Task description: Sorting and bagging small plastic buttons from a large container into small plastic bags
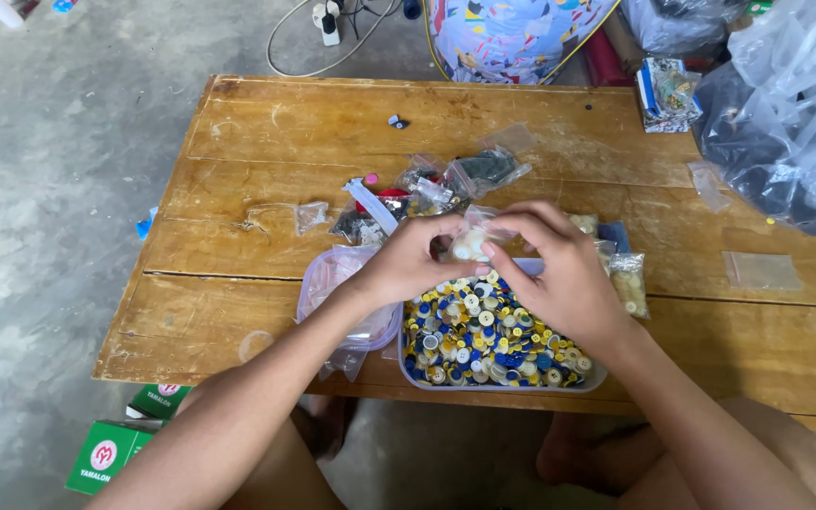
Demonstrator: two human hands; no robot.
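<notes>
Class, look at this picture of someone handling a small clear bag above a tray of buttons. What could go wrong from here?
1. Both hands, left hand and right hand, pinch the small clear bag by its top; if it slips, its pale contents could drop into the mixed buttons.
2. The tray sits close to the table edge, so a nudge might tip it off.

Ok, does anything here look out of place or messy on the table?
Nothing is spilled: the buttons stay inside their tray. The odd bits are a small dark piece lying alone toward the table's far side and empty clear bags scattered apart from the pile.
</notes>
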